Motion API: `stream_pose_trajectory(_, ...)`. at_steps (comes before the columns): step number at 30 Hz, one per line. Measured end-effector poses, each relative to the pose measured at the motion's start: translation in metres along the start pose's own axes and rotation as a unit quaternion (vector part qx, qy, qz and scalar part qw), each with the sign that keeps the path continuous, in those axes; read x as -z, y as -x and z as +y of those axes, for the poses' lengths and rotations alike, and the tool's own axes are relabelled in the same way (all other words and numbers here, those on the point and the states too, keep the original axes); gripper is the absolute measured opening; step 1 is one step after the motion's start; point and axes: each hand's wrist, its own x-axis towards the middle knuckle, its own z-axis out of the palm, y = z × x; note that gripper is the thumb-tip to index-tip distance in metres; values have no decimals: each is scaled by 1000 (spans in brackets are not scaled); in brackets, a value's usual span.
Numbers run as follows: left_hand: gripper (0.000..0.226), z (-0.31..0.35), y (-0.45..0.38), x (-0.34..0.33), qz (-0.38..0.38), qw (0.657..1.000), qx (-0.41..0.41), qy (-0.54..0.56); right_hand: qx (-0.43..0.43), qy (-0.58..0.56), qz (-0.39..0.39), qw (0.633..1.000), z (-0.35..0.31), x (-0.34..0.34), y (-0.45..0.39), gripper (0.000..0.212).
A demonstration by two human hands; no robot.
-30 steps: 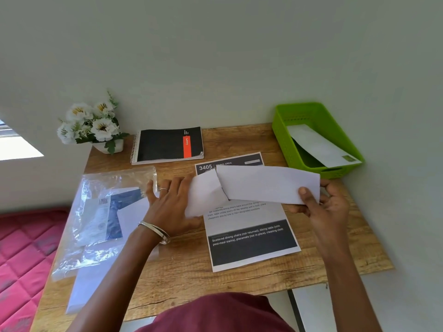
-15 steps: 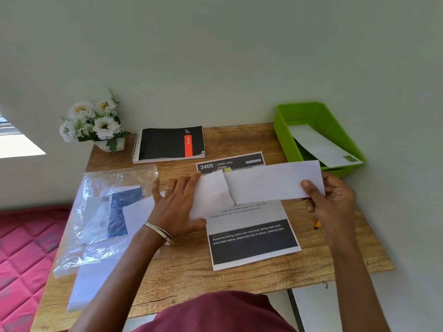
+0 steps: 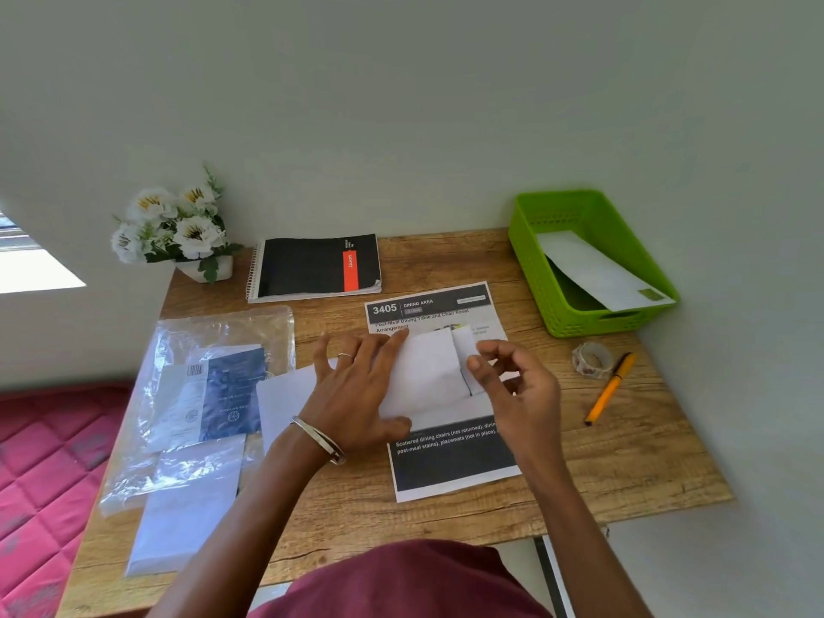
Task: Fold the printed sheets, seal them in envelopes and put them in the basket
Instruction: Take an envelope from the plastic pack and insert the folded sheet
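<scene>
In the head view, a folded white sheet (image 3: 423, 372) is held just above the printed sheet (image 3: 439, 443) that lies flat on the wooden table (image 3: 624, 448). The folded sheet's long axis cannot be told for certain, as much of it is covered by the hands; its visible fold edge runs roughly away from the person, with a narrow flap (image 3: 466, 350) turned over at its right side. The left hand (image 3: 356, 394) is spread over the folded sheet's left part, fingers straight and fanned, the thumb tucked under its near edge. The right hand (image 3: 512, 385) is seen with fingers curled at the flap's right edge, thumb and forefinger closed on the paper there.

The printed sheet is laid with its long axis running away from the person, its header at the far end. At the far right corner a green basket (image 3: 535, 269) is seen, with one envelope (image 3: 597, 269) lying slantwise inside it, one end propped on the near rim. A tape roll (image 3: 592, 359) and an orange pen (image 3: 610, 388) lie just beside each other near the basket. To the left, a plastic packet (image 3: 200, 394), a notebook (image 3: 312, 267) and a flower pot (image 3: 178, 229) are seen.
</scene>
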Motion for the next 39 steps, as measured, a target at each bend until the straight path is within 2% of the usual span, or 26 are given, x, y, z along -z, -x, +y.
stream_pose_trajectory(5,101,5,-1,2,-1,1000,-12,0,9,89,-72,993,4,-8,4,18)
stream_pose_trajectory(8,99,8,-2,0,13,1000,-20,-1,-18,98,-95,991,2,-12,6,30)
stream_pose_trajectory(12,98,9,-3,-2,21,999,-22,9,30,117,-44,992,3,-11,8,39)
stream_pose_trajectory(16,99,10,-4,-2,28,999,-28,12,37,104,0,994,5,-14,11,50)
stream_pose_trajectory(22,99,13,-3,-2,38,999,-35,16,31,106,13,994,5,-13,15,28)
stream_pose_trajectory(28,99,16,-3,-1,42,998,-43,7,-11,166,-2,986,1,-13,14,31)
stream_pose_trajectory(30,101,15,-4,-2,38,998,-41,2,-32,136,-32,990,2,-8,10,29)
stream_pose_trajectory(32,105,16,-3,-3,30,999,-39,4,-59,47,-51,996,2,-4,7,29)
stream_pose_trajectory(36,113,20,-3,-3,-16,999,-30,19,-71,-49,21,996,0,1,9,41)
stream_pose_trajectory(39,114,22,-2,-2,-26,999,-27,8,-69,-63,49,994,0,1,11,38)
